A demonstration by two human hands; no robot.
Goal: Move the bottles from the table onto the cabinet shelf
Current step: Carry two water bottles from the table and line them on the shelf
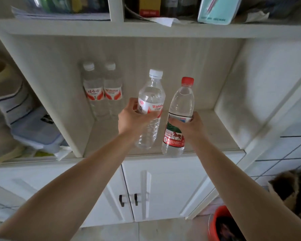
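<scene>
Left hand [129,117] wrapped around label of white-capped bottle [150,108]; right hand [189,126] wrapped around middle of red-capped bottle [179,119]. Both bottles in air, over near edge of cabinet shelf [207,129], not set down. Long axes near upright, caps tipped far, bases toward person. Two bottles [102,91] already stand far left against back panel. Open shelf floor lies just beyond and below both bases; left hand nearer the standing pair. Likely next: lower bases, straighten.
</scene>
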